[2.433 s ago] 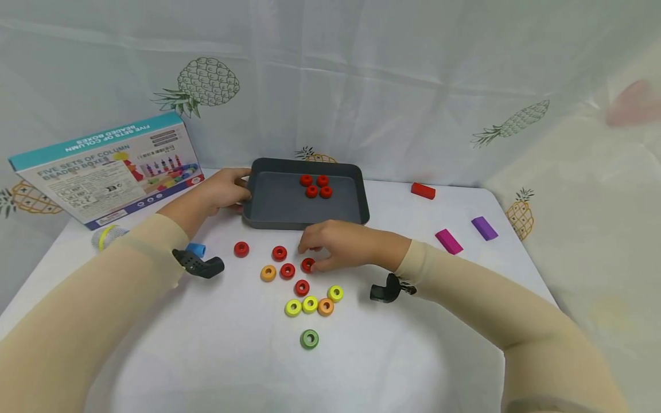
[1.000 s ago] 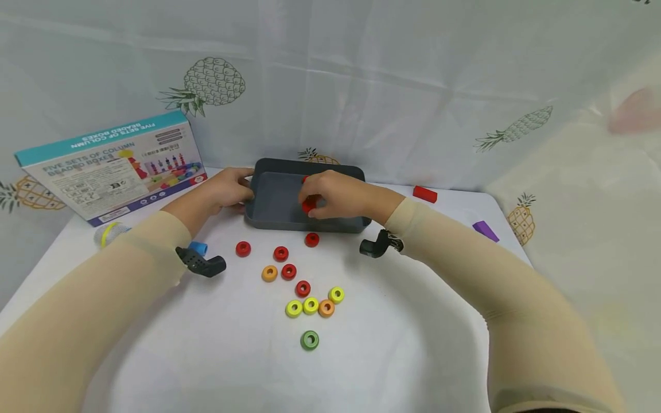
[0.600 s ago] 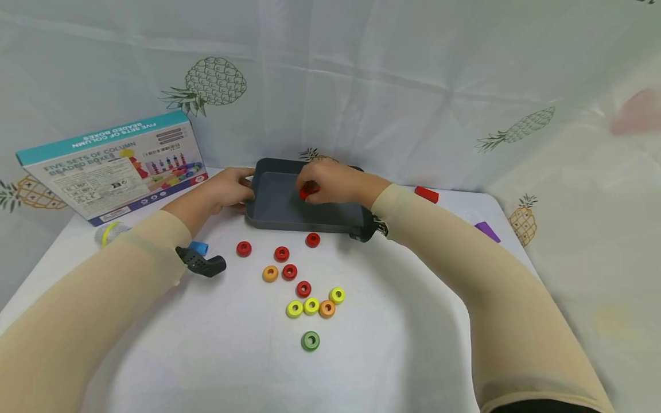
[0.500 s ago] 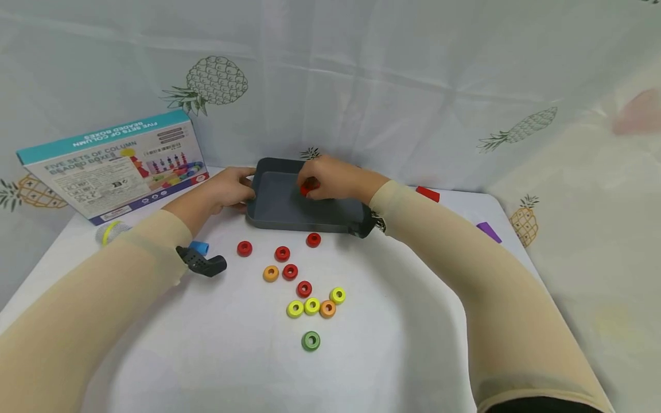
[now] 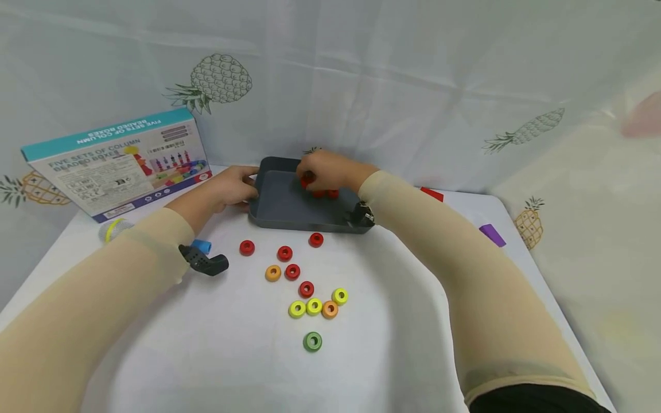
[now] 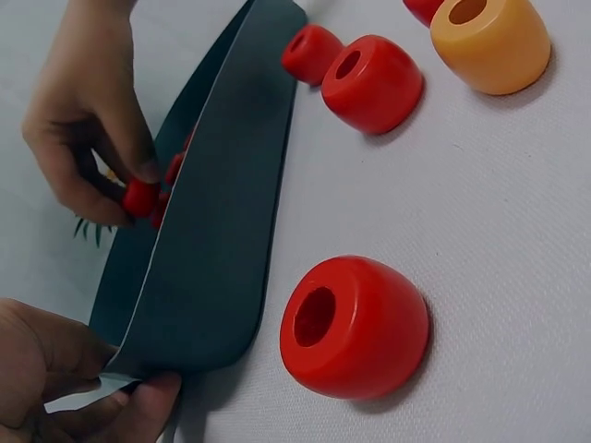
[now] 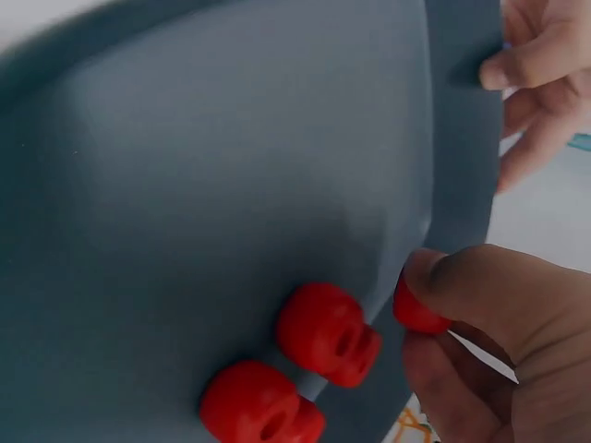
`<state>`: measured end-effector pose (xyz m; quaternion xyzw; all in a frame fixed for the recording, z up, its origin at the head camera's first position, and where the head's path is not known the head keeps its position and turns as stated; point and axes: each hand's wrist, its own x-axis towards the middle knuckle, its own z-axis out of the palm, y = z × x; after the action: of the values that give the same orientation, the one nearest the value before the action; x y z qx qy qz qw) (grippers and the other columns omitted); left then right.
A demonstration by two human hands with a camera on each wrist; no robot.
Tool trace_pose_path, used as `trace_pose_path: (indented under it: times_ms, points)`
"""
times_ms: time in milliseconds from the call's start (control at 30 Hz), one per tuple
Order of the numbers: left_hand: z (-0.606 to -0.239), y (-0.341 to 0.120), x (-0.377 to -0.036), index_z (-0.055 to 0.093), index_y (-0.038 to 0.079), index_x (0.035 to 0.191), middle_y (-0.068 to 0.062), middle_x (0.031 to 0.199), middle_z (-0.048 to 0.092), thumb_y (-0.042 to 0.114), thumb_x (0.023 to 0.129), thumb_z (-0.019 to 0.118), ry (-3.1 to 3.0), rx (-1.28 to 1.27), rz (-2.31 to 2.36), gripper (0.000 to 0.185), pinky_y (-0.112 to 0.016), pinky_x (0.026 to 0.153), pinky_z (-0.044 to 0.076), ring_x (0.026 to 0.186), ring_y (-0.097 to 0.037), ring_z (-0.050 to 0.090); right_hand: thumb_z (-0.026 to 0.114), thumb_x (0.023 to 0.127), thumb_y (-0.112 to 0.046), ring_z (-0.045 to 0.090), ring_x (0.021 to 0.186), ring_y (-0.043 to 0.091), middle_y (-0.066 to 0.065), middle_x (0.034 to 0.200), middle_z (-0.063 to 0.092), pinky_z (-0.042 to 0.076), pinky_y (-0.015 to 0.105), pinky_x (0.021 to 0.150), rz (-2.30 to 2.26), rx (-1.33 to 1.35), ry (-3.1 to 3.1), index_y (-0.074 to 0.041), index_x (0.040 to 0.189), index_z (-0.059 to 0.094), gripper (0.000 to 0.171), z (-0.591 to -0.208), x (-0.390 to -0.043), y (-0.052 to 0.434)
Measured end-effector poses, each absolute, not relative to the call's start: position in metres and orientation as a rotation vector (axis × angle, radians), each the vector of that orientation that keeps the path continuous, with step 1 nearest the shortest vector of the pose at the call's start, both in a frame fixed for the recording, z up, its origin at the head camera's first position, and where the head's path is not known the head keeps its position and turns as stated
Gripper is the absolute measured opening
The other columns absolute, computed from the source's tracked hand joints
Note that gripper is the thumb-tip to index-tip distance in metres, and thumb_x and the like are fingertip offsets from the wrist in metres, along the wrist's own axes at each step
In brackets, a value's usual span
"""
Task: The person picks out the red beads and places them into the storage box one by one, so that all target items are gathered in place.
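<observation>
My left hand [image 5: 232, 186] grips the left end of a dark grey tray [image 5: 279, 201]; in the left wrist view its fingers and thumb pinch the rim at a corner. My right hand [image 5: 330, 170] is over the tray's back part and pinches a red bead [image 7: 419, 309] between thumb and fingers, close to the tray's wall. Several other red beads [image 7: 319, 328] lie together in the tray beside it, partly hidden by that hand in the head view. In front of the tray, several red beads [image 5: 284, 253] are scattered on the white table.
Nearer me lie orange beads [image 5: 273, 273], yellow beads [image 5: 314, 307] and a green bead [image 5: 312, 342]. A toy box [image 5: 119, 166] leans at the back left, with a blue piece [image 5: 201, 246] by my left sleeve. Red [image 5: 432, 194] and purple blocks [image 5: 493, 235] lie at right.
My right hand has moved from the beads on the table up and back over the tray, carrying a red bead. The left hand stays on the tray. The right sleeve now covers the magenta block.
</observation>
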<state>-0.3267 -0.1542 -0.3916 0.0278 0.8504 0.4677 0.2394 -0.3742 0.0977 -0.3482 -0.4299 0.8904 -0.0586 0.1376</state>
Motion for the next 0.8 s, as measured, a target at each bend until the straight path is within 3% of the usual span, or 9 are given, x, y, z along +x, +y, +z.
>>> trace_pose_path:
  times_ms: [200, 400, 800]
  points:
    - [-0.391, -0.154, -0.326, 0.021, 0.015, 0.163, -0.022, 0.144, 0.047, 0.002, 0.095, 0.058, 2.338, 0.085, 1.272, 0.079, -0.041, 0.091, 0.058, 0.114, -0.035, 0.056, 0.070, 0.093, -0.015, 0.058, 0.104, 0.019, 0.004, 0.117, 0.068, 0.050, 0.033, 0.094, -0.109, -1.276, 2.556, -0.008, 0.121, 0.072, 0.029, -0.360, -0.381, 0.093]
    - [-0.391, -0.153, -0.327, 0.021, 0.016, 0.163, -0.022, 0.144, 0.047, 0.003, 0.095, 0.058, 2.341, 0.076, 1.264, 0.079, -0.041, 0.093, 0.057, 0.114, -0.035, 0.056, 0.070, 0.094, -0.016, 0.058, 0.100, 0.018, 0.003, 0.113, 0.067, 0.049, 0.033, 0.090, -0.076, -1.290, 2.538, -0.010, 0.120, 0.071, 0.027, -0.370, -0.383, 0.087]
    - [-0.390, -0.153, -0.325, 0.021, 0.015, 0.163, -0.022, 0.144, 0.047, 0.002, 0.095, 0.057, 2.337, 0.075, 1.266, 0.078, -0.044, 0.096, 0.056, 0.115, -0.036, 0.056, 0.072, 0.093, -0.017, 0.059, 0.101, 0.016, 0.000, 0.113, 0.067, 0.050, 0.031, 0.090, -0.095, -1.280, 2.563, -0.011, 0.120, 0.072, 0.028, -0.365, -0.376, 0.089]
